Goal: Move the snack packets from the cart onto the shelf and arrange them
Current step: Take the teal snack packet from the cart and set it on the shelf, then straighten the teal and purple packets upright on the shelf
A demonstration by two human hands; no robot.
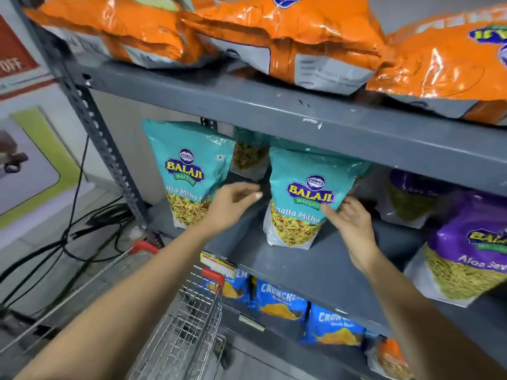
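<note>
Teal packet (304, 198) against right hand (348, 223)

A grey metal shelf (274, 105) stood against the wall, its top board carrying large orange packets (290, 31) lying flat and overhanging the front edge. On the middle board (301, 264) two teal snack packets stood upright, one (189, 171) at the left end and another (307, 198) near the middle, with a third packet (248, 157) behind and between them; purple packets (466, 248) stood at the right end of the same board. The lowest board held a row of blue packets (279, 300), and a wire cart (189, 325) stood on the floor (41, 242) just in front, among black cables (76, 231).
</note>
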